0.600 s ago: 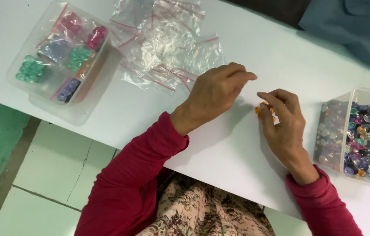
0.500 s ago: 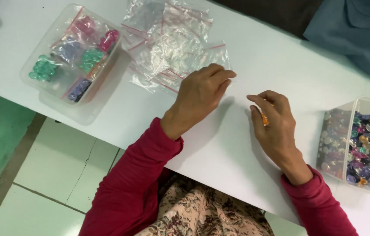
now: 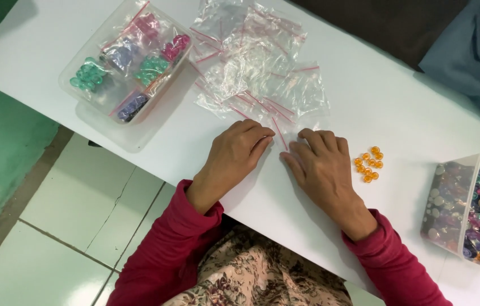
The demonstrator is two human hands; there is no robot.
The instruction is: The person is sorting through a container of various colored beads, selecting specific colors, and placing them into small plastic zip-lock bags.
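Hands first, in the head view — the only view. The left hand (image 3: 234, 156) lies palm down on the white table (image 3: 398, 107), fingers curled a little, its fingertips at the near edge of a pile of small clear zip bags (image 3: 257, 73) with red seal strips. The right hand (image 3: 322, 167) lies flat just beside it, fingers spread toward the same edge. Both seem to press or pinch one bag at the pile's near corner, where a red strip runs between the two hands; whether either has truly closed on it I cannot tell, since the clear film hardly shows against the white top.

Orange beads (image 3: 369, 164) sit in a small loose cluster on the table just right of the right hand, apart from it and outside any bag.

At the far left stands a clear tray (image 3: 90, 113) holding bags already filled with beads by colour — green, pink, purple, dark blue. At the right edge a clear tub (image 3: 449, 198) holds a heap of mixed beads, still very full.

Judging by this, the sorting is partly done: several colours are bagged and put away, the orange lot is picked out but not yet bagged, many bags lie unused, and the mixed heap suggests much is left.
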